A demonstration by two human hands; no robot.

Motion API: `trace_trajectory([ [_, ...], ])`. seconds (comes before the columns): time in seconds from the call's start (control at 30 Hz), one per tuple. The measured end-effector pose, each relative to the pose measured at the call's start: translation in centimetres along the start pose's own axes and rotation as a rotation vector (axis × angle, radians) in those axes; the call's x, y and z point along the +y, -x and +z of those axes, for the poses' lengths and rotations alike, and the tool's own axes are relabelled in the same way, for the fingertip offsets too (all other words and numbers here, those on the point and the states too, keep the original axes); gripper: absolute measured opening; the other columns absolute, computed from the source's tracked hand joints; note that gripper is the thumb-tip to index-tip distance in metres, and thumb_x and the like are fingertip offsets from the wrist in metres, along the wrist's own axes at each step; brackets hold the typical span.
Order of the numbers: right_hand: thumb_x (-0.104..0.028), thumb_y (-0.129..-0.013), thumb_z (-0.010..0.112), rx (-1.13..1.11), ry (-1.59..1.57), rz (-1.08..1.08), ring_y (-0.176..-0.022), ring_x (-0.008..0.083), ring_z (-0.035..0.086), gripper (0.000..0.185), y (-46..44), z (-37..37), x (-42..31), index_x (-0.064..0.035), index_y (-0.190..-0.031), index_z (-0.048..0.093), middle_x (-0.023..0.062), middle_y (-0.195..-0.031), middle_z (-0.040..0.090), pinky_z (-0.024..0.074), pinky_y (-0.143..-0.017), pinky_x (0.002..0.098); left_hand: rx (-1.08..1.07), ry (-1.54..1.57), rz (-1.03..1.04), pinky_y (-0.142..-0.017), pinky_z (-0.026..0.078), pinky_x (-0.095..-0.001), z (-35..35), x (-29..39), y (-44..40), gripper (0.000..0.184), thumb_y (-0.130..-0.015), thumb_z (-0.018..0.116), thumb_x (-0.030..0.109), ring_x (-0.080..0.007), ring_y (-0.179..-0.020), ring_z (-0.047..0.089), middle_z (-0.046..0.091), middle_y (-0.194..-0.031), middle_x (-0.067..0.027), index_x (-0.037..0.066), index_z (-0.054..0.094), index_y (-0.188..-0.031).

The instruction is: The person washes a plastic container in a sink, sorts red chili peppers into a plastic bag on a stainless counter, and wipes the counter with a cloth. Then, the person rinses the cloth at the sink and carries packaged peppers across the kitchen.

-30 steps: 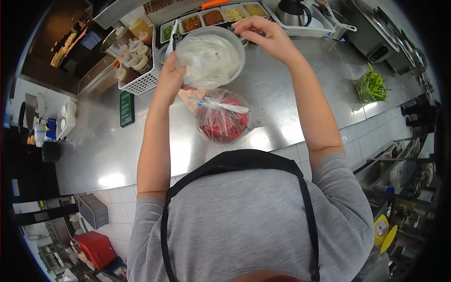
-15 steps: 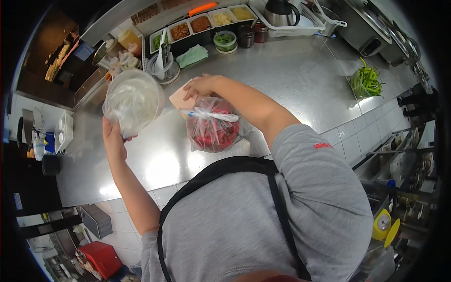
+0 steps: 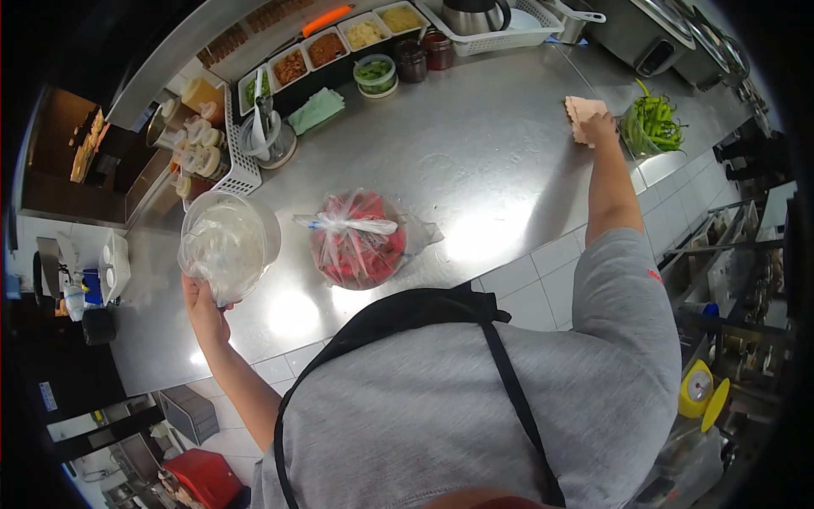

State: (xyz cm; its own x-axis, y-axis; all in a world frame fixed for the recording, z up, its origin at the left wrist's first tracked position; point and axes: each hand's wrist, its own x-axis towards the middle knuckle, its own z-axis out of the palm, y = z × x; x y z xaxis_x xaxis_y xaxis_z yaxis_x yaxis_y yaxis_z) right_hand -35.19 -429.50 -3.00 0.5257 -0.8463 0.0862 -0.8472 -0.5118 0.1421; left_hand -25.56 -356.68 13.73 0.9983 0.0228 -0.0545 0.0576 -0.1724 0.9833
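Note:
At the left of the steel counter, my left hand grips a round clear plastic container by its lower edge; clear plastic shows inside it. My right hand is far out to the right, its fingers pressed on a pinkish cloth that lies against the counter. Just right of that hand stands a clear tub of green chili peppers. Between my arms sits a knotted clear plastic bag with red contents, touched by neither hand.
Along the back stand food trays, a bowl of chopped greens, dark jars and a white basket. A green cloth, a utensil tub and squeeze bottles are at the left back.
My right hand has carried the pinkish cloth from behind the bag far right across the counter, beside the peppers. My left hand still holds the container, slightly lower in view.

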Motion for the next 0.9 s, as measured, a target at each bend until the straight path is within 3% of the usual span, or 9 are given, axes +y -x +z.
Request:
trace_trajectory([
  [0.1,-0.023,-0.078,0.050,0.009,0.238,-0.459,-0.090,0.0245,0.057,0.024,1.4,0.1,-2.7,-0.0041,-0.088,0.062,0.0133,-0.090,0.061,0.0404,-0.074,0.0411,-0.040,-0.002,0.002,-0.038,0.039,-0.0199,0.9,-0.2,-0.5,0.036,-0.083,0.043,0.009,-0.0088,-0.056,0.055,0.060,-0.093,-0.0048,0.010,0.043,-0.119],
  [0.13,-0.018,-0.081,0.047,0.467,0.099,-0.589,-0.078,0.0221,0.058,0.021,3.2,2.3,-6.1,-0.0031,-0.085,0.061,0.0126,-0.084,0.060,0.0412,-0.073,0.0388,-0.084,-0.007,0.000,-0.039,0.039,-0.0201,1.1,-0.2,-0.7,0.036,-0.083,0.043,0.009,-0.0088,-0.056,0.054,0.060,-0.093,-0.0048,0.010,0.043,-0.119],
  [0.23,-0.025,-0.088,0.042,0.050,-0.965,-0.568,-0.089,0.0295,0.054,0.034,15.5,-3.1,-18.8,-0.0018,-0.113,0.046,0.0185,-0.098,0.055,0.0413,-0.081,0.0378,-0.097,-0.015,-0.006,-0.040,0.039,-0.0205,2.5,-0.3,-1.7,0.036,-0.083,0.043,0.009,-0.0089,-0.055,0.054,0.060,-0.093,-0.0049,0.010,0.043,-0.119],
  [0.33,-0.030,-0.088,0.044,0.585,-0.623,-1.014,-0.103,0.0291,0.052,0.039,23.7,-3.7,-21.0,-0.0075,-0.119,0.044,0.0196,-0.108,0.053,0.0397,-0.088,0.0379,-0.092,-0.028,0.020,-0.039,0.038,-0.0204,4.0,0.5,-2.2,0.036,-0.083,0.042,0.009,-0.0092,-0.055,0.054,0.060,-0.092,-0.0046,0.010,0.043,-0.119],
  [0.43,-0.042,-0.094,0.031,-0.490,-1.272,-0.228,-0.104,0.0240,0.053,0.046,22.1,-7.1,-12.6,-0.0063,-0.111,0.055,0.0165,-0.109,0.056,0.0392,-0.089,0.0353,-0.106,0.000,0.038,-0.040,0.038,-0.0207,3.7,0.3,-2.4,0.035,-0.084,0.043,0.010,-0.0094,-0.055,0.054,0.059,-0.091,-0.0043,0.011,0.043,-0.119],
  [0.5,-0.039,-0.095,0.027,-0.450,-1.098,-0.115,-0.103,0.0253,0.052,0.048,18.2,-6.9,-4.7,-0.0018,-0.115,0.049,0.0174,-0.111,0.053,0.0403,-0.088,0.0351,-0.045,-0.016,0.025,-0.041,0.039,-0.0209,3.2,-0.2,-1.7,0.036,-0.085,0.043,0.012,-0.0093,-0.055,0.053,0.059,-0.091,-0.0042,0.011,0.042,-0.120],
  [0.57,-0.026,-0.092,0.035,0.338,-0.456,-0.368,-0.111,0.0339,0.045,0.040,10.7,4.0,2.8,-0.0028,-0.123,0.045,0.0209,-0.120,0.049,0.0359,-0.094,0.0420,0.051,-0.015,0.058,-0.041,0.040,-0.0210,2.4,-0.3,-0.8,0.036,-0.085,0.043,0.014,-0.0092,-0.055,0.053,0.059,-0.091,-0.0041,0.011,0.042,-0.121],
  [0.73,-0.036,-0.090,0.038,0.067,-0.263,-0.242,-0.130,0.0416,0.016,0.047,4.5,3.2,-4.7,-0.0270,-0.136,0.030,0.0215,-0.143,0.016,0.0145,-0.105,0.0514,0.144,-0.017,0.034,-0.037,0.042,-0.0209,-0.6,-1.9,2.8,0.035,-0.089,0.042,0.023,-0.0119,-0.059,0.059,0.060,-0.093,-0.0055,0.010,0.041,-0.121],
  [0.9,-0.024,-0.084,0.047,0.147,-0.655,-1.035,-0.130,0.0382,0.022,0.052,9.8,4.2,-21.9,-0.0144,-0.133,0.036,0.0218,-0.142,0.020,0.0171,-0.104,0.0490,0.245,0.076,0.026,-0.033,0.042,-0.0213,0.4,-0.7,5.8,0.040,-0.085,0.040,0.010,-0.0165,-0.052,0.059,0.059,-0.092,-0.0108,0.007,0.035,-0.125],
])
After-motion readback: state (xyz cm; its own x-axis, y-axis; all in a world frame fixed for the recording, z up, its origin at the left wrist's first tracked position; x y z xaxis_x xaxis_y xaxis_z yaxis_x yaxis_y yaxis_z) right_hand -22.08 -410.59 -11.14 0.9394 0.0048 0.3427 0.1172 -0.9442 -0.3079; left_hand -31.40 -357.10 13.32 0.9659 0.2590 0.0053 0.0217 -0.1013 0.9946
